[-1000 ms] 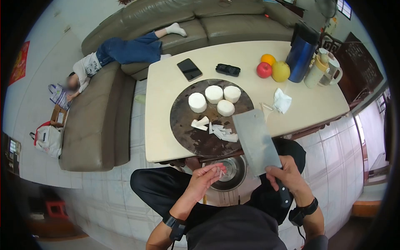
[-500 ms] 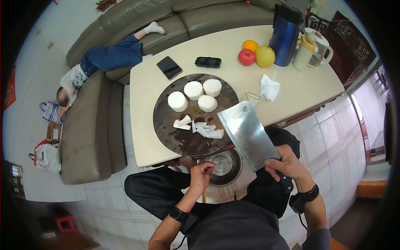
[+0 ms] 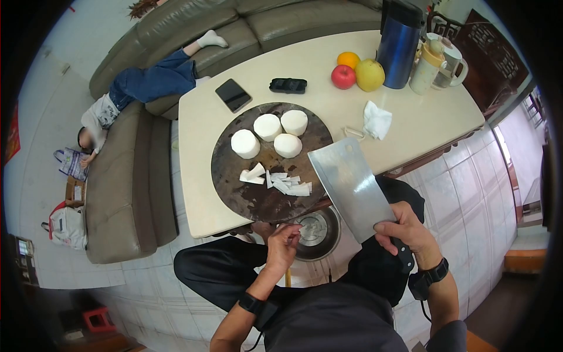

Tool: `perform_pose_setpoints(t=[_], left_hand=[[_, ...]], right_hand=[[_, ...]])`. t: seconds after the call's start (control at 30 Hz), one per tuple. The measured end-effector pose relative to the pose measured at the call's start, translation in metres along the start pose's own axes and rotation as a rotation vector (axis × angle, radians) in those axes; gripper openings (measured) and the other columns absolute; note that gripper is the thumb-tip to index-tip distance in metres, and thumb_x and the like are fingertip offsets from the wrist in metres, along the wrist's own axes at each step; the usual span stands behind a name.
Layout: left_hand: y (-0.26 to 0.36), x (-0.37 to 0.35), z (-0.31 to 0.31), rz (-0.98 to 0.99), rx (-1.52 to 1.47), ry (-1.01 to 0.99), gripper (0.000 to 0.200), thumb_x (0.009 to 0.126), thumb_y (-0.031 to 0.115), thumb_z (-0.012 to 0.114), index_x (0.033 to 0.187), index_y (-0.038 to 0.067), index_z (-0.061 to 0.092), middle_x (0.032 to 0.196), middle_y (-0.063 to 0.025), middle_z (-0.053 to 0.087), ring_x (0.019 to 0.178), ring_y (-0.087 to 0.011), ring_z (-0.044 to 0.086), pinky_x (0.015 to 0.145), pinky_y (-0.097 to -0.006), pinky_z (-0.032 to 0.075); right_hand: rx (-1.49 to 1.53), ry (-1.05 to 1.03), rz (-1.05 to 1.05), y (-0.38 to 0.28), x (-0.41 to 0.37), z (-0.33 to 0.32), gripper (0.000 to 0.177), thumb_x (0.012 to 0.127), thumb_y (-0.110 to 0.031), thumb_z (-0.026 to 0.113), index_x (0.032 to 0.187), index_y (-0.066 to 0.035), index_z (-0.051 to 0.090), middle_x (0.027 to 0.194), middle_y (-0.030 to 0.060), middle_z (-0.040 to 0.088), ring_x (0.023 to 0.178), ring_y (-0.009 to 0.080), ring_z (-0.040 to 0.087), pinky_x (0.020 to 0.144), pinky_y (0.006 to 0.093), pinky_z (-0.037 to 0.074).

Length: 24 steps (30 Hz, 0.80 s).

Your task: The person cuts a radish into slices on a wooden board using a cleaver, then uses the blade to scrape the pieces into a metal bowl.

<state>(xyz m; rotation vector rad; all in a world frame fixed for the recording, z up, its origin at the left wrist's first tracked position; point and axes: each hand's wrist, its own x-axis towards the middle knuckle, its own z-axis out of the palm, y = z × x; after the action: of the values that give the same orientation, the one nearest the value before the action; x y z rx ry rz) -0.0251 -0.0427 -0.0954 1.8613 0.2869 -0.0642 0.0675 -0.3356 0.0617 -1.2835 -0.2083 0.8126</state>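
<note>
My right hand (image 3: 409, 227) grips the dark handle of a broad cleaver (image 3: 352, 190), its blade slanting up and left beside the table edge. My left hand (image 3: 284, 245) hovers over a metal basin (image 3: 336, 242) on the floor, thumb and fingers pinched together. Whatever sits in that pinch is too small to make out. On the round dark cutting board (image 3: 231, 179) stand several thick white peeled chunks (image 3: 245, 144), resembling radish. Nearer to me on the board lie flat white strips (image 3: 288, 184) and a few thicker off-white pieces (image 3: 253, 173).
A phone (image 3: 233, 95), a black case (image 3: 288, 85), a peeler (image 3: 354, 133) and a crumpled tissue (image 3: 377, 120) lie on the table (image 3: 199, 199). Fruit (image 3: 369, 75), a blue thermos (image 3: 400, 50) and jugs (image 3: 427, 69) stand at the back right. Someone lies on the sofa (image 3: 126, 193).
The view has shifted slightly, so the table appears a little further up and left. Both hands keep nearly the same pose, with the cleaver still held beside the table.
</note>
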Motion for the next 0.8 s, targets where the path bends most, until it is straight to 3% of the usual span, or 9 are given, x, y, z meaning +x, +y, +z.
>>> perform_pose_setpoints(t=[0.1,0.17,0.2,0.23,0.33,0.4,0.5,0.63,0.8], left_hand=[[0.020,0.001,-0.002,0.178,0.149,-0.048,0.030,0.082,-0.013,0.059,0.107,0.002,0.066,0.099,-0.0120,0.065,0.090,-0.0256,0.069,0.075,-0.0331,0.054],[0.031,0.002,0.000,0.471,0.249,-0.076,0.025,0.083,-0.014,0.061,0.103,0.000,0.068,0.099,-0.0095,0.062,0.080,-0.0172,0.064,0.063,-0.0260,0.051],[0.046,-0.002,-0.002,0.434,0.249,-0.126,0.022,0.083,-0.011,0.063,0.102,0.000,0.068,0.099,-0.0118,0.063,0.083,-0.0239,0.065,0.068,-0.0295,0.052],[0.056,-0.003,-0.004,0.436,0.252,-0.121,0.022,0.083,-0.011,0.063,0.102,0.000,0.068,0.099,-0.0118,0.063,0.083,-0.0239,0.065,0.068,-0.0295,0.052],[0.080,0.001,-0.009,0.606,0.350,-0.065,0.021,0.081,-0.005,0.067,0.102,0.001,0.066,0.101,-0.0127,0.064,0.087,-0.0327,0.065,0.074,-0.0381,0.054],[0.093,0.012,-0.019,0.719,0.406,0.132,0.022,0.081,-0.002,0.068,0.103,0.000,0.066,0.104,-0.0140,0.064,0.089,-0.0338,0.064,0.077,-0.0386,0.053],[0.106,0.036,-0.035,0.677,0.533,0.273,0.027,0.082,0.001,0.069,0.108,-0.001,0.066,0.109,-0.0161,0.063,0.094,-0.0352,0.062,0.081,-0.0400,0.051],[0.113,0.056,-0.047,0.529,0.561,0.275,0.029,0.083,0.005,0.070,0.111,0.000,0.066,0.115,-0.0168,0.063,0.106,-0.0357,0.058,0.091,-0.0425,0.047],[0.118,0.071,-0.055,0.623,0.838,0.049,0.032,0.083,0.006,0.069,0.114,0.004,0.065,0.122,-0.0114,0.060,0.108,-0.0316,0.056,0.093,-0.0421,0.043]], right_hand=[[0.006,0.000,-0.004,-0.001,0.000,0.001,0.018,0.092,-0.006,0.061,0.076,0.004,0.059,0.059,0.0062,0.056,0.041,0.0105,0.051,0.041,0.0237,0.039],[0.011,-0.001,-0.009,-0.001,0.000,0.000,0.018,0.092,-0.006,0.061,0.076,0.004,0.059,0.059,0.0064,0.057,0.041,0.0105,0.051,0.041,0.0237,0.039],[0.002,0.004,-0.003,-0.001,-0.001,0.000,0.018,0.092,-0.006,0.061,0.077,0.003,0.059,0.059,0.0063,0.057,0.041,0.0105,0.051,0.041,0.0236,0.039],[-0.008,0.010,0.003,0.000,-0.001,-0.001,0.017,0.091,-0.006,0.061,0.077,0.003,0.059,0.058,0.0063,0.057,0.041,0.0105,0.051,0.041,0.0236,0.039],[-0.003,0.004,0.008,0.001,-0.001,-0.002,0.017,0.091,-0.006,0.061,0.077,0.003,0.060,0.059,0.0061,0.056,0.041,0.0106,0.051,0.041,0.0237,0.039],[0.014,0.010,0.017,0.002,-0.001,-0.002,0.017,0.091,-0.006,0.061,0.077,0.003,0.060,0.060,0.0062,0.057,0.041,0.0107,0.051,0.041,0.0237,0.040],[0.042,0.015,0.040,0.001,-0.001,-0.002,0.017,0.091,-0.006,0.061,0.077,0.003,0.060,0.061,0.0063,0.057,0.042,0.0109,0.051,0.041,0.0237,0.040],[0.064,0.016,0.069,0.001,0.000,-0.001,0.017,0.091,-0.006,0.062,0.077,0.003,0.060,0.061,0.0064,0.057,0.042,0.0111,0.051,0.041,0.0237,0.041],[0.061,-0.002,0.076,0.000,0.001,-0.001,0.016,0.091,-0.006,0.063,0.078,0.003,0.060,0.062,0.0062,0.057,0.042,0.0111,0.051,0.041,0.0238,0.041]])
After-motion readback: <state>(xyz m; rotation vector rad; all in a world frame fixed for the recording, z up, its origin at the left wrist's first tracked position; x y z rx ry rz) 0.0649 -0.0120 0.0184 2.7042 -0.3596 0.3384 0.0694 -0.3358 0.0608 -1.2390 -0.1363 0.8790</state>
